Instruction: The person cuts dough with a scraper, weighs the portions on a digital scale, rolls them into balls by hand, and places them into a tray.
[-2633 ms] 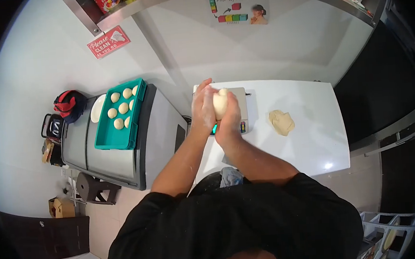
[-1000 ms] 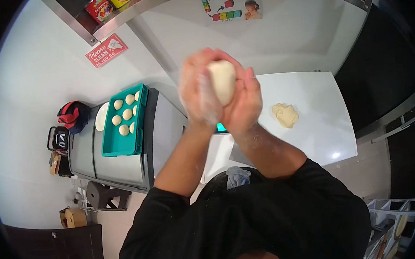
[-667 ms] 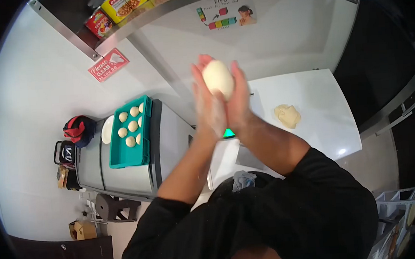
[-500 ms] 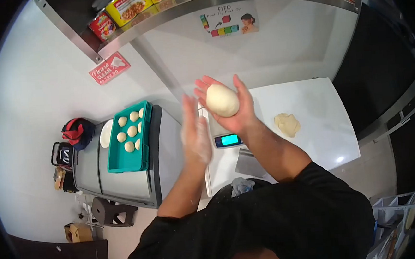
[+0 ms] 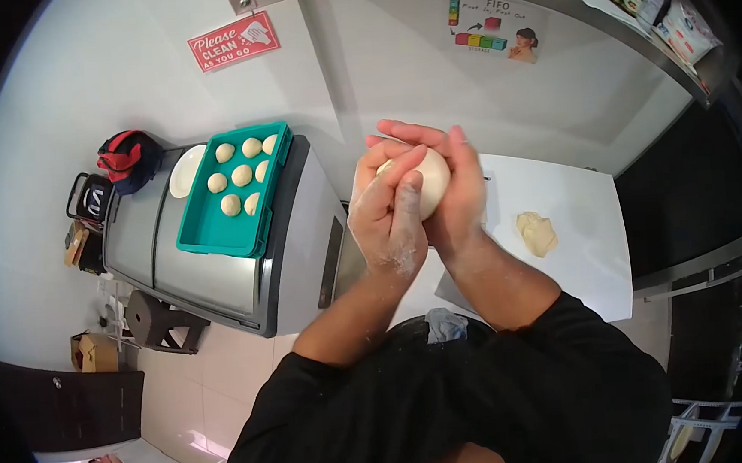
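Head view: I count eight rounded dough pieces point(image 5: 241, 175) in the green tray point(image 5: 215, 235), grouped toward its far and right edges; these look finished. One bigger dough ball point(image 5: 434, 180) is off the surface, above the left part of the white table point(image 5: 592, 259), cupped between left hand point(image 5: 379, 222) and right hand point(image 5: 463, 192). Both grips are closed round it; I'd judge its shaping partway. Loose dough piece point(image 5: 536, 234) sits toward the table's right edge, uneven, seemingly not yet rounded. Tray rests on the freezer point(image 5: 207, 282), by its right edge, white plate point(image 5: 186, 172) just beside. Black container point(image 5: 407, 330) at the table's near edge has crumpled grey-blue material point(image 5: 445, 325) in or over it; can't tell which.
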### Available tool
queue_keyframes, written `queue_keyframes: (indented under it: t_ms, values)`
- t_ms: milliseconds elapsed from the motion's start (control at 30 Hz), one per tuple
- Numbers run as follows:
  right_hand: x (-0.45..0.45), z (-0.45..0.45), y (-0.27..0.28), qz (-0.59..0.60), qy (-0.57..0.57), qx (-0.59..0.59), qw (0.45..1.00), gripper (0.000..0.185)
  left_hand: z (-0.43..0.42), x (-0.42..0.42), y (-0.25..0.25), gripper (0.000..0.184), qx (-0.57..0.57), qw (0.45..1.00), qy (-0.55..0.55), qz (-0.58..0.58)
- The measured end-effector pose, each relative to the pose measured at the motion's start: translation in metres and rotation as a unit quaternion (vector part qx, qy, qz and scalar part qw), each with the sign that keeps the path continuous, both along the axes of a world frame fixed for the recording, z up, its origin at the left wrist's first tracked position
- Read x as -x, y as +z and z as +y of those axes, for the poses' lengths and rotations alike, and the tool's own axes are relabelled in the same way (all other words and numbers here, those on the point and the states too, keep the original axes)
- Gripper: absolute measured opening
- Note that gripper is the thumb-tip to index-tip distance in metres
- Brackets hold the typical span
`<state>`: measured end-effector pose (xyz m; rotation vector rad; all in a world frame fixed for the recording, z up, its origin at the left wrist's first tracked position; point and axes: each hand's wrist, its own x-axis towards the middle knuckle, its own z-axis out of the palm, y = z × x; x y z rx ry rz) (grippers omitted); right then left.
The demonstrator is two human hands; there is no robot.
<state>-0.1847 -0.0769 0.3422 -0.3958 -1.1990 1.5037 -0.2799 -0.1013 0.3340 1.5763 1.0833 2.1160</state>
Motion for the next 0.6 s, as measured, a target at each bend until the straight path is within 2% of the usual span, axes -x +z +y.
queue_keyframes:
  t_ms: [67, 100, 200, 233, 333, 367, 400, 467, 500, 533, 600]
  values:
    - [0.030, -0.013, 0.018, 0.129, 0.028, 0.060, 0.989, 0.063, 0.010, 0.027, 0.006, 0.055, -0.075, 0.994, -0.035, 0.071]
    - [0.044, -0.015, 0.024, 0.192, 0.039, 0.089, 0.977, 0.064, 0.008, 0.030, 0.008, 0.055, -0.075, 0.994, -0.040, 0.067]
    - [0.078, 0.002, 0.037, 0.225, -0.028, 0.077, 0.971, 0.068, 0.002, 0.026, 0.014, 0.077, -0.019, 0.973, -0.133, -0.187]
    - [0.087, 0.012, 0.042, 0.240, -0.056, 0.064, 0.967, 0.069, 0.012, 0.037, 0.016, 0.077, -0.028, 0.971, -0.140, -0.193]
    - [0.120, 0.005, 0.023, 0.170, -0.037, 0.083, 0.981, 0.072, 0.025, 0.086, -0.001, 0.099, 0.016, 0.943, -0.296, -0.152]
    - [0.128, 0.000, 0.012, 0.143, -0.027, 0.104, 0.984, 0.074, 0.020, 0.086, -0.010, 0.099, 0.026, 0.940, -0.300, -0.158]
    - [0.125, 0.006, 0.006, 0.141, -0.035, 0.109, 0.983, 0.074, 0.014, 0.080, -0.015, 0.097, 0.038, 0.957, -0.259, -0.129]
    - [0.097, 0.040, 0.002, 0.194, 0.020, 0.192, 0.962, 0.074, 0.009, 0.073, -0.020, 0.095, 0.046, 0.981, -0.177, -0.060]
    - [0.086, 0.048, -0.003, 0.218, 0.048, 0.234, 0.946, 0.074, 0.007, 0.080, -0.027, 0.095, 0.045, 0.980, -0.184, -0.062]
    - [0.081, 0.049, -0.014, 0.215, 0.043, 0.235, 0.947, 0.074, 0.004, 0.091, -0.038, 0.089, 0.077, 0.983, -0.160, -0.044]
    - [0.078, 0.047, -0.041, 0.170, 0.090, 0.313, 0.930, 0.074, 0.000, 0.115, -0.062, 0.081, 0.143, 0.984, -0.106, 0.004]
